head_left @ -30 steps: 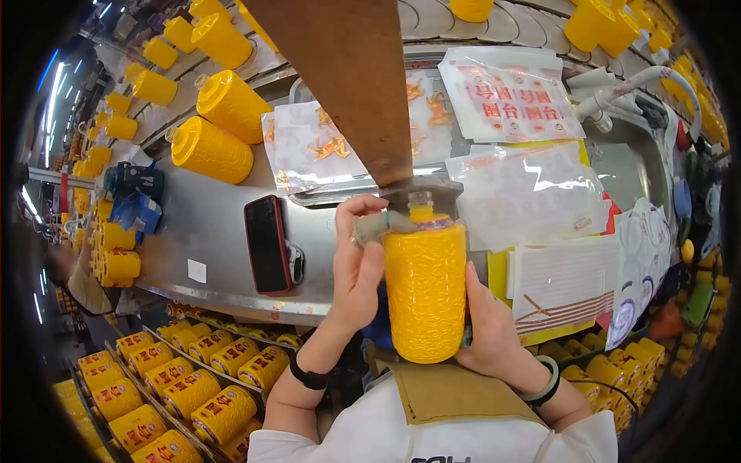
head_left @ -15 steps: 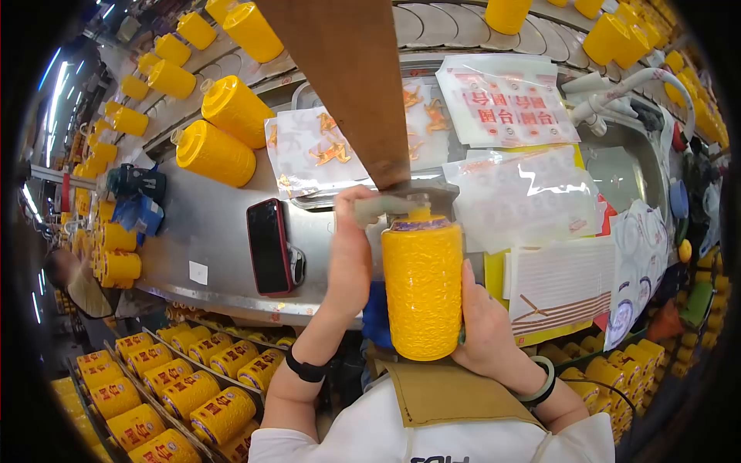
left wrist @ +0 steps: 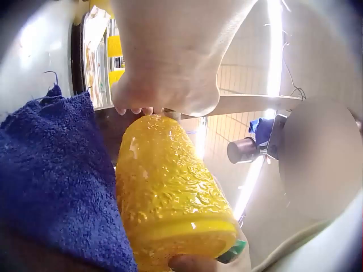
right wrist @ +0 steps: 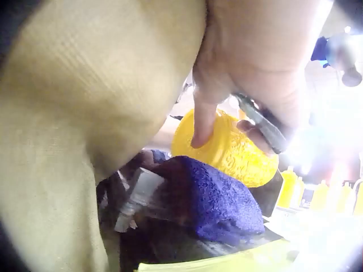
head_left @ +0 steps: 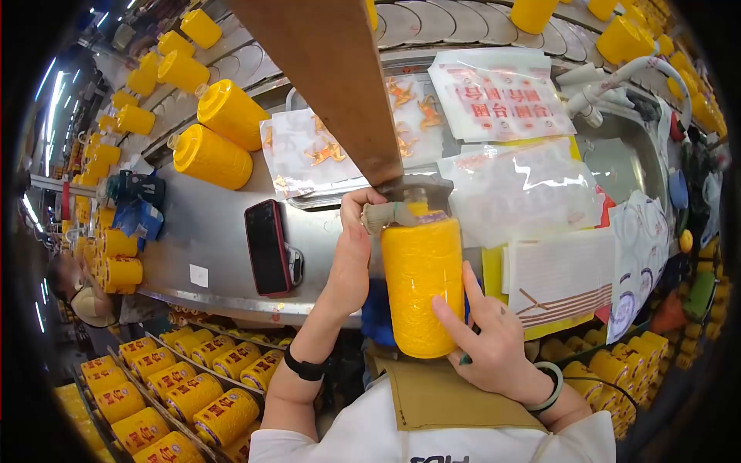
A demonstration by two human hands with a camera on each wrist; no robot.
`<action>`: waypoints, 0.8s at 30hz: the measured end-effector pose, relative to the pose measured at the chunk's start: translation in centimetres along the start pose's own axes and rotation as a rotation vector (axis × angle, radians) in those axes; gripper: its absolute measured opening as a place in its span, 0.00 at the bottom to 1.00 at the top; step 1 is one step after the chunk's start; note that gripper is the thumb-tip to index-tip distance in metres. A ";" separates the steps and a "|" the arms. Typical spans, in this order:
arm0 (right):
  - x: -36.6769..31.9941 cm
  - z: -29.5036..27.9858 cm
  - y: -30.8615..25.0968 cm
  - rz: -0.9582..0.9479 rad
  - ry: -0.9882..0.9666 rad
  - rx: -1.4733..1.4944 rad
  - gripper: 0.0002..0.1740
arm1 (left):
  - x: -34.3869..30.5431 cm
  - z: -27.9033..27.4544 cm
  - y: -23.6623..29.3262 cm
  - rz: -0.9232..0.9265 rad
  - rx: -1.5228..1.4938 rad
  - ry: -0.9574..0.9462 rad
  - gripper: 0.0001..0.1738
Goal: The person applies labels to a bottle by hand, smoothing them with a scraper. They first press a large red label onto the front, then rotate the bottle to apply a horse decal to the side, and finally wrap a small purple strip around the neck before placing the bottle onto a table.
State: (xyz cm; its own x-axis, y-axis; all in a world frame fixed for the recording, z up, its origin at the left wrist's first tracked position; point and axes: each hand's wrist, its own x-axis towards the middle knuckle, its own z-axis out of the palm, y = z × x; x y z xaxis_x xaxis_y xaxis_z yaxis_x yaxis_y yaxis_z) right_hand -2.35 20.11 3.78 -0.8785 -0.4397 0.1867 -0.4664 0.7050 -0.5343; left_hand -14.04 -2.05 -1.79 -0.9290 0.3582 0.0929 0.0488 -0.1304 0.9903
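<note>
A textured yellow bottle with a clear, narrow neck stands in front of the torso, purple trim around its shoulder. At the bottle's upper left, my left hand grips a grey-beige tool with a thin green band, its end overlapping the shoulder in the head view. Thumb on the front and fingers along the side, my right hand holds the bottle low on the right. A flat grey-green piece sits among the right hand's fingers. Beside the bottle in the left wrist view hangs a blue towel.
A brown post rises just beyond the bottle. Decal sheets lie right of it, near a sink with a faucet. A phone lies on the steel bench. Crates of labelled yellow bottles stand lower left.
The left hand's tool swept up to the neck and is back down at the shoulder. My right thumb and fingers have shifted, the thumb now across the bottle's front.
</note>
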 end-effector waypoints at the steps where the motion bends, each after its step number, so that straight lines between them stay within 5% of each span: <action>1: 0.0 0.9 0.3 0.043 0.086 0.050 0.56 | 0.0 0.0 0.0 0.000 0.000 -0.005 0.37; 3: 0.1 1.7 0.5 0.082 0.176 0.093 0.54 | 0.1 -0.1 -0.2 -0.001 0.016 0.005 0.37; 6: 0.5 1.5 0.5 0.206 0.025 0.147 0.48 | 0.1 -0.2 -0.6 -0.014 0.033 0.030 0.39; 10: 0.6 0.3 -0.5 -0.020 0.096 -0.013 0.43 | 0.0 0.3 -0.2 -0.042 -0.003 0.035 0.39; 13: 0.4 1.7 0.1 0.070 0.175 0.014 0.42 | 0.1 0.0 -0.3 -0.038 0.031 0.025 0.38; 15: 0.6 2.0 0.4 0.237 0.049 0.115 0.41 | 0.2 -0.3 -0.3 0.019 0.081 -0.022 0.36; 18: 0.9 -0.1 -0.5 0.025 0.094 -0.058 0.44 | 0.2 -0.1 0.2 -0.014 0.075 -0.019 0.37; 22: 0.7 0.5 -0.7 0.014 0.122 0.035 0.43 | 0.4 -0.1 -0.3 0.033 0.079 0.003 0.38; 24: 0.6 2.3 0.6 0.227 0.147 0.211 0.44 | 0.4 0.2 0.1 -0.009 0.038 -0.003 0.39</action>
State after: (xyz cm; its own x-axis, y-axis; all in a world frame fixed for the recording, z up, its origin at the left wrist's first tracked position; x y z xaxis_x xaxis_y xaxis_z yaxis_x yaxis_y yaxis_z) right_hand -2.95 18.98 1.71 -0.9702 -0.1889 0.1521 -0.2390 0.6386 -0.7315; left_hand -14.30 -1.78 -1.63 -0.9282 0.3624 0.0844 0.0544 -0.0921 0.9943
